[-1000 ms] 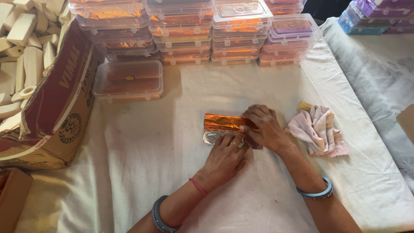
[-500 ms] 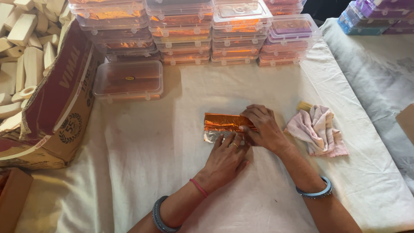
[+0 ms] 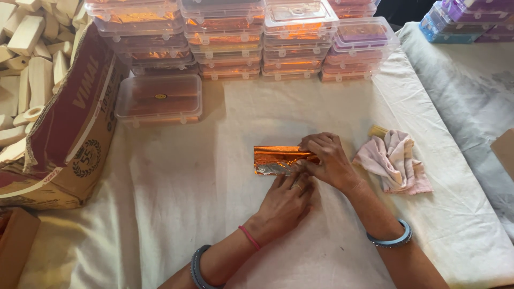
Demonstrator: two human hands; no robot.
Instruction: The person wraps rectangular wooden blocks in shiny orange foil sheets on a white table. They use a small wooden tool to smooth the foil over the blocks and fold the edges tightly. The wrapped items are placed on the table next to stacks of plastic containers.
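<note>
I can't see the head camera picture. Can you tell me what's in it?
Two hands, left hand and right hand, press on an orange foil packet lying on a white cloth. Stacks of clear plastic boxes stand behind, and a pink rag lies to the right.
</note>
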